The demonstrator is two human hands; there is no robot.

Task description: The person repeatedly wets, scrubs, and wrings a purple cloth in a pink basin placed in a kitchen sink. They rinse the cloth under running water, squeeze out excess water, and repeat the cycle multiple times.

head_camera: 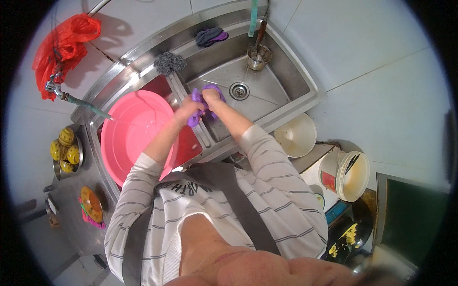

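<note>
A purple cloth (194, 119) is bunched between my two hands, over the divider (200, 130) of a steel double sink. My left hand (186, 109) grips one part of it and looks slightly blurred. Close beside it, my right hand (212, 97) is closed around another part, over the near edge of the right basin (222, 80). Under my left forearm a pink plastic basin (123, 143) sits in the left side of the sink. Water runs into it from a green hose (87, 105) attached to a tap (53, 87).
A steel-wool scourer (170, 63) and dark gloves or cloths (210, 37) lie along the sink's back ledge. A wooden-handled ladle (259, 57) stands in the right basin near the drain (239, 91). White buckets (352, 177) are at right; yellow cups (67, 137) fill a bowl at left.
</note>
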